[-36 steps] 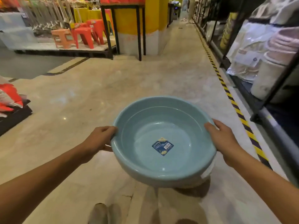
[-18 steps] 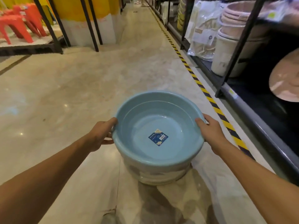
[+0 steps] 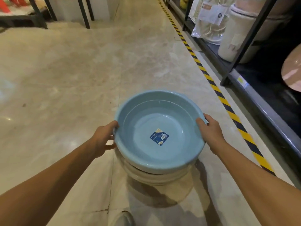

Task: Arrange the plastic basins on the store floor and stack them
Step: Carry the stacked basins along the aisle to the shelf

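My blue basin [image 3: 146, 124] now hangs lower, nearly nesting on the cream stack [image 3: 156, 178], left grip [image 3: 104, 138] clasping its rim at nine, right grip [image 3: 211, 132] at three.

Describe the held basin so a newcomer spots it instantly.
Find the yellow-and-black floor tape along the right-hand shelving; just left of it is a stack of basins. The top one, gripped at its rim by the left hand and right hand, is the light blue basin with a dark blue label inside; beneath it are cream basins.
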A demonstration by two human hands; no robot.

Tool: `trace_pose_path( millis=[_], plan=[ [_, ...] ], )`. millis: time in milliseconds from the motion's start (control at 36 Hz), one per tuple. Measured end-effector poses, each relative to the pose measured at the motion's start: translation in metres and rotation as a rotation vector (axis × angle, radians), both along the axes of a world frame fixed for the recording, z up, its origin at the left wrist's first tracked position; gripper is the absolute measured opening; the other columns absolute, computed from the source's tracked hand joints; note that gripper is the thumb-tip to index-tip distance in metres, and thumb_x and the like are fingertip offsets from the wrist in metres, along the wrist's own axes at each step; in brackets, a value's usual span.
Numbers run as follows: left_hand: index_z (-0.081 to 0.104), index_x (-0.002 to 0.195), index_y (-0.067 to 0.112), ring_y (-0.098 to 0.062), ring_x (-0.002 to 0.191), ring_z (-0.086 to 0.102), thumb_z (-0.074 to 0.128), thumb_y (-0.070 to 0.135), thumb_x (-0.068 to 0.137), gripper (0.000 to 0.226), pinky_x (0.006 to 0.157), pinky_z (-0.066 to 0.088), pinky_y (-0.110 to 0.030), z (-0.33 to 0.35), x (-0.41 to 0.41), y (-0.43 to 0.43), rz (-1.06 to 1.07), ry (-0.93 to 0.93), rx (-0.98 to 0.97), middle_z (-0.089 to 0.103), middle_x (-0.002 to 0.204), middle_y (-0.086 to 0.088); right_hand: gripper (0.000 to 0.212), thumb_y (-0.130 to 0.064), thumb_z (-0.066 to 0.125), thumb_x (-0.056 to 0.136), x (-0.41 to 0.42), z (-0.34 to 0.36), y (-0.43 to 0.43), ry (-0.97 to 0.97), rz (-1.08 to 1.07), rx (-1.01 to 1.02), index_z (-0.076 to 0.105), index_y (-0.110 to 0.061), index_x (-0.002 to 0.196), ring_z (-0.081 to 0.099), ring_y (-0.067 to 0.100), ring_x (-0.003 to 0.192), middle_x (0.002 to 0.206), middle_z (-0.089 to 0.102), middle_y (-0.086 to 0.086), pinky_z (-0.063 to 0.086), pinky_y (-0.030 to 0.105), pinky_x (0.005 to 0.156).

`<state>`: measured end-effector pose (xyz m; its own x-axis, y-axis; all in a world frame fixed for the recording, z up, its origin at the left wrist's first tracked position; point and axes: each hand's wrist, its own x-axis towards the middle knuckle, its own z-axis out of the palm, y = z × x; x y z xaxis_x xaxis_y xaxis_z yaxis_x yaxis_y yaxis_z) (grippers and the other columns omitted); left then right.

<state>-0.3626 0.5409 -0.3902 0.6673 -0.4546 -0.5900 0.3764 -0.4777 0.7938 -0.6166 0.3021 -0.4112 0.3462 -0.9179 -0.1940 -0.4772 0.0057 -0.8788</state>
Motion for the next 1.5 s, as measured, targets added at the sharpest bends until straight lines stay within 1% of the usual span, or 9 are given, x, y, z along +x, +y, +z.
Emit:
trace_pose_path(
  millis=[222,361,500,806,972,1167,1250,1333,1500],
  plan=[
    [0.068,0.107,0.009,-0.024,0.089,0.063,0.055,0.028,0.086,0.031,0.068,0.053,-0.036,-0.017,0.001,-0.003,-0.012,-0.019,0.056,0.065,0.099,-0.007,0.039,-0.032,0.052,0.101,0.003,-0.033,0.004,-0.028,-0.023,0.026,0.059,-0.03,0.139,0.066,0.023,0.099,0.117,0.068,0.0,0.055,0.037,0.079],
    [0.069,0.106,0.006,-0.026,0.091,0.064,0.054,0.026,0.088,0.031,0.066,0.054,-0.035,-0.02,0.002,-0.005,-0.045,-0.063,0.099,0.066,0.102,-0.011,0.032,-0.028,0.051,0.102,0.002,-0.04,0.008,-0.031,-0.048,-0.01,0.064,-0.029,0.132,0.063,0.006,0.086,0.102,0.069,-0.008,0.048,0.024,0.061],
    [0.068,0.104,0.004,-0.025,0.089,0.064,0.052,0.022,0.089,0.029,0.065,0.054,-0.035,-0.017,0.002,-0.006,-0.077,-0.08,0.141,0.068,0.101,-0.012,0.031,-0.027,0.052,0.101,0.006,-0.042,0.011,-0.007,-0.046,-0.029,0.067,-0.031,0.128,0.065,0.012,0.088,0.095,0.068,-0.013,0.052,0.032,0.072],
    [0.067,0.107,0.0,-0.024,0.084,0.065,0.055,0.019,0.091,0.027,0.068,0.057,-0.036,-0.021,-0.002,-0.011,-0.102,-0.177,0.217,0.067,0.1,-0.01,0.028,-0.033,0.06,0.098,0.002,-0.04,0.007,0.036,0.005,-0.093,0.07,-0.027,0.123,0.065,0.007,0.082,0.092,0.07,-0.011,0.05,0.025,0.062],
    [0.062,0.124,0.01,-0.028,0.107,0.057,0.06,0.032,0.091,0.039,0.095,0.049,-0.047,-0.035,0.001,-0.007,0.083,-0.207,0.126,0.062,0.12,-0.007,0.043,-0.042,0.061,0.098,-0.011,-0.048,0.0,-0.113,-0.101,0.136,0.062,-0.021,0.136,0.061,0.003,0.094,0.12,0.066,-0.003,0.05,0.034,0.084],
    [0.022,0.152,0.044,-0.033,0.138,0.042,0.061,0.069,0.079,0.087,0.108,0.039,-0.062,-0.042,0.015,0.006,0.099,0.055,-0.084,0.035,0.157,-0.005,0.067,-0.063,0.06,0.091,-0.031,-0.062,-0.005,-0.22,-0.079,0.435,0.04,-0.038,0.15,0.044,0.021,0.131,0.143,0.046,-0.007,0.04,0.051,0.111],
    [0.008,0.15,0.058,-0.033,0.141,0.039,0.057,0.074,0.079,0.088,0.108,0.037,-0.064,-0.044,0.004,0.003,-0.049,-0.052,-0.107,0.028,0.161,0.005,0.072,-0.063,0.06,0.09,-0.031,-0.063,-0.001,-0.28,0.023,0.419,0.029,-0.048,0.154,0.051,0.019,0.131,0.151,0.047,-0.009,0.05,0.046,0.1],
    [0.014,0.148,0.061,-0.028,0.14,0.04,0.052,0.075,0.082,0.077,0.109,0.036,-0.065,-0.051,-0.002,-0.002,-0.098,-0.086,-0.1,0.033,0.156,0.013,0.07,-0.063,0.057,0.093,-0.025,-0.066,0.003,-0.315,0.091,0.418,0.028,-0.048,0.155,0.061,0.002,0.114,0.144,0.052,-0.014,0.053,0.03,0.082],
    [0.036,0.143,0.055,-0.036,0.121,0.06,0.045,0.079,0.084,0.064,0.087,0.052,-0.068,-0.065,0.0,0.001,-0.222,-0.091,-0.19,0.057,0.141,0.002,0.072,-0.071,0.06,0.088,-0.02,-0.078,0.007,-0.403,0.133,0.393,0.036,-0.048,0.152,0.054,0.012,0.136,0.153,0.049,-0.016,0.04,0.052,0.116]
  ],
)
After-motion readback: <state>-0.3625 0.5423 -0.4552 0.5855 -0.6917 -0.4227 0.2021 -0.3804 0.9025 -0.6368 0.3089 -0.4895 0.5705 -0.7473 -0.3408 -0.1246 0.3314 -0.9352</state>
